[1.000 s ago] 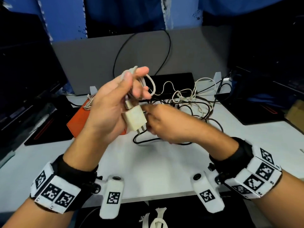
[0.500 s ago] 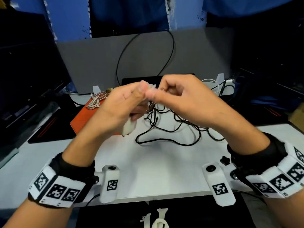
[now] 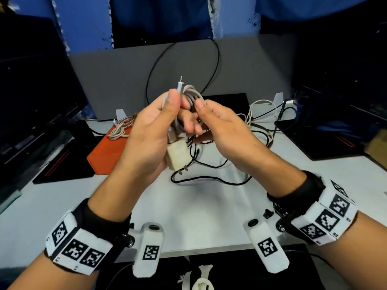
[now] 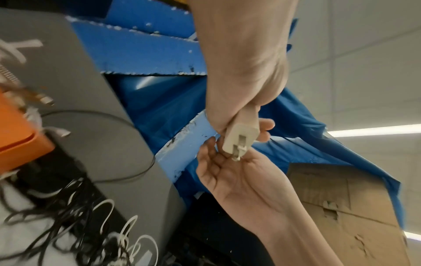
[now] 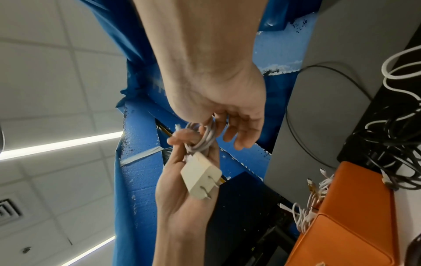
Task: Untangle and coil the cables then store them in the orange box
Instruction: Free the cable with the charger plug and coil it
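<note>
My left hand (image 3: 178,101) grips a coiled white cable (image 3: 191,95), its thumb pinning the connector end (image 3: 181,81) upright. The cream charger plug (image 3: 177,155) hangs from the coil below that palm; it also shows in the wrist views (image 4: 239,138) (image 5: 200,178). My right hand (image 3: 196,116) is beside the coil (image 5: 205,136) with relaxed fingers, its thumb touching the loops. The orange box (image 3: 109,151) lies closed on the table to the left, with a coiled cable bundle (image 3: 121,126) on top. Tangled black and white cables (image 3: 230,143) lie behind my hands.
A grey partition (image 3: 115,80) stands at the back with a black cable looped up it. Black mats (image 3: 62,168) (image 3: 335,147) flank the white table (image 3: 199,216). A cardboard box (image 4: 341,207) is off to the right.
The right hand wound the white cable up round the coil, then dropped back beside it. The cable's tail has left the table and its connector now sticks up under my left thumb.
</note>
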### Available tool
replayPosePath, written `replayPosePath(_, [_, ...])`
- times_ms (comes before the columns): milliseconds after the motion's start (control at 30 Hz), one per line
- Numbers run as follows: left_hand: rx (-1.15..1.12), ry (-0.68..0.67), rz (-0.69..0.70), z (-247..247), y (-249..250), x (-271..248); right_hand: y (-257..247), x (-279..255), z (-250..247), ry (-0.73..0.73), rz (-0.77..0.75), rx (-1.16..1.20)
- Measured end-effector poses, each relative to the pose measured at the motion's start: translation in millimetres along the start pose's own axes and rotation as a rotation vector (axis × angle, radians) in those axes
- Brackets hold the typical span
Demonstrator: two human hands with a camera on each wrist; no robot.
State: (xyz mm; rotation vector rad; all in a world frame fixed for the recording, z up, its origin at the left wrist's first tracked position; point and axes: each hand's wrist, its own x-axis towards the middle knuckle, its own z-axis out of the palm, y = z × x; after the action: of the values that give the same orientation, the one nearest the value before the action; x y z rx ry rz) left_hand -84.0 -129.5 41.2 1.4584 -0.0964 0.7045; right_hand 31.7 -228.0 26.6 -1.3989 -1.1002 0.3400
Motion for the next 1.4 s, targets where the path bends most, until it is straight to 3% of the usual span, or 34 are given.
replayPosePath(100, [0.178, 0.019, 0.075, 4.4, 2.5, -3.7, -3.1, -0.6, 1.9, 0.091, -0.074, -0.013])
replayPosePath(200, [0.200, 0.052, 0.038, 0.6, 0.3, -2.8, -10.3, -3.5, -0.5, 0.124, -0.083, 0.066])
replayPosePath(367, [0.112, 0.002, -0.072, -1.1, -10.0, 0.5, -14.1, -6.0, 1.8, 0.062, 0.025, 0.448])
replayPosePath(433, [0.092, -0.007, -0.124, -3.2, -10.7, 0.5, -15.7, -5.0, -0.1, 0.011, 0.069, 0.494])
replayPosePath(633, [0.160, -0.059, -0.268, -11.3, -8.6, -0.7, -18.9, -1.2, -14.9, 0.039, -0.019, 0.080])
replayPosePath(700, [0.226, -0.206, -0.305, -28.4, -3.2, 2.3, -24.9, -0.7, -24.3, 0.052, -0.020, 0.018])
replayPosePath(767, [0.428, -0.403, -0.321, -45.0, 4.6, 3.4, -28.6, 0.0, -35.8, 0.042, -0.019, -0.057])
replayPosePath(833, [0.562, -0.458, -0.337, -55.2, 10.2, 4.3, -30.4, 0.5, -46.5, -0.008, -0.031, -0.147])
replayPosePath(933, [0.559, -0.356, -0.309, -59.9, 14.8, 6.3, -32.3, 1.6, -59.3, -0.046, -0.045, -0.362])
replayPosePath(1067, [0.221, -0.136, -0.158, -53.3, 13.9, 9.4, -29.9, 2.7, -59.2, -0.035, -0.069, -0.560])
replayPosePath(1233, [0.075, 0.000, 0.014, -29.9, 2.5, 9.5, -19.4, 3.6, -40.3, -0.074, -0.049, -0.451])
replayPosePath(1400, [0.259, 0.086, 0.162, -17.7, -0.7, 4.6, -9.4, 4.4, -26.6, -0.065, 0.004, -0.227])
